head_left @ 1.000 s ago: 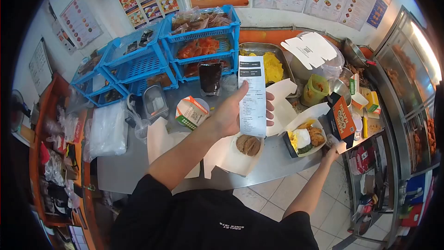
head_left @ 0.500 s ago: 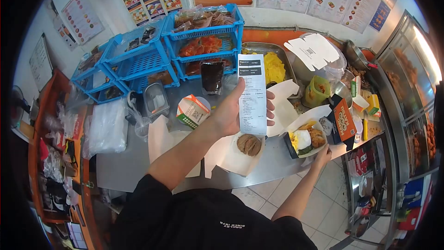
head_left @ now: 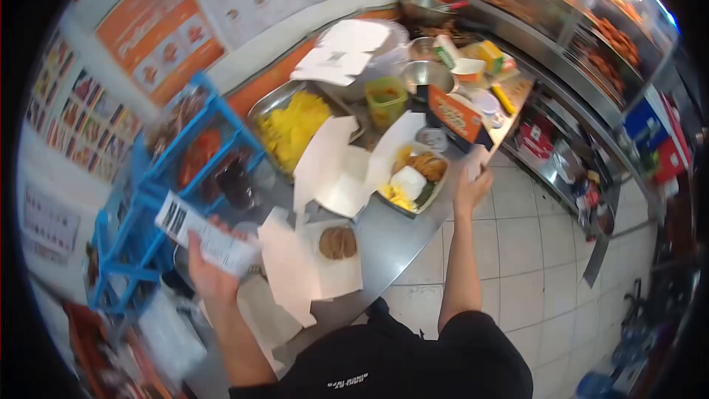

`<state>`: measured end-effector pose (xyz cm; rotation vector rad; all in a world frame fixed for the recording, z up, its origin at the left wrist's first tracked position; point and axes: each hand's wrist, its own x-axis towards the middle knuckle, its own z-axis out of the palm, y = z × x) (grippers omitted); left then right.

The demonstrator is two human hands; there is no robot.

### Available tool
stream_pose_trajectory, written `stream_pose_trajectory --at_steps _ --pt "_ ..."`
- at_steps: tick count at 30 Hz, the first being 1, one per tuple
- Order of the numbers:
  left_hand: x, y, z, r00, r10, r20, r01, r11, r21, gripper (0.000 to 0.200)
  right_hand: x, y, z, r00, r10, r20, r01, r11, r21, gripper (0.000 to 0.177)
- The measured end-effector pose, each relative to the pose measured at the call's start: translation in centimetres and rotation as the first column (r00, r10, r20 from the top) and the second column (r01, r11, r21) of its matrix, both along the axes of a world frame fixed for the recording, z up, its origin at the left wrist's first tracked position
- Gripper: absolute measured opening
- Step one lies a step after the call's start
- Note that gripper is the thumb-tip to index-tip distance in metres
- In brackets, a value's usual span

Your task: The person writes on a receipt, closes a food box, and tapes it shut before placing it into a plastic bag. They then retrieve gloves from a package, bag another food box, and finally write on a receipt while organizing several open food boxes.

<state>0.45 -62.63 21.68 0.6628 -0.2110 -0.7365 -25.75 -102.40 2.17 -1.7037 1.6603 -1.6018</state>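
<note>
My left hand (head_left: 210, 270) grips a long printed receipt (head_left: 210, 238), thumb across its front, over the left side of the counter. My right hand (head_left: 470, 186) is at the counter's right edge, fingers closed around a pale piece (head_left: 476, 161) that is too blurred to name. It is beside the black and orange box (head_left: 456, 114). Left of that hand, an open takeaway box (head_left: 415, 210) holds rice, fried chicken, yellow strips and dark greens. A second open box (head_left: 351, 270) contains a round brown patty (head_left: 337, 242). Another open white box (head_left: 341, 191) sits between them.
A metal tray of yellow food (head_left: 292, 129) and a green container (head_left: 385, 100) stand along the wall. Blue stacked racks (head_left: 214, 114) are at left. A lit glass cabinet (head_left: 546, 0) with fried food rises at back right. Tiled floor (head_left: 517, 251) lies right of the counter.
The view has turned right. My left hand has lowered the receipt leftward and tilted it. My right hand has left the filled food box's edge and moved toward the black and orange box.
</note>
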Motion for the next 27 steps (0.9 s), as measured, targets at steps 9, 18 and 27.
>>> stream_pose_trajectory --at_steps 9,18,27 --pt "-0.9 -1.1 -0.6 0.99 0.044 0.134 -0.071 0.977 0.202 0.04 3.9 -2.7 7.4 0.873 0.16 -0.461 -0.225 0.97 -0.089 0.033" --pt "-1.5 -2.7 -0.6 0.986 0.055 0.159 -0.101 0.949 0.297 0.04 5.4 -0.7 5.3 0.923 0.199 -0.328 -0.264 0.95 -0.165 0.045" --pt "-0.9 -6.9 -0.3 0.819 -0.307 0.485 0.091 0.903 0.419 0.035 0.5 4.3 0.6 0.97 0.191 0.148 -0.236 0.878 0.415 0.035"
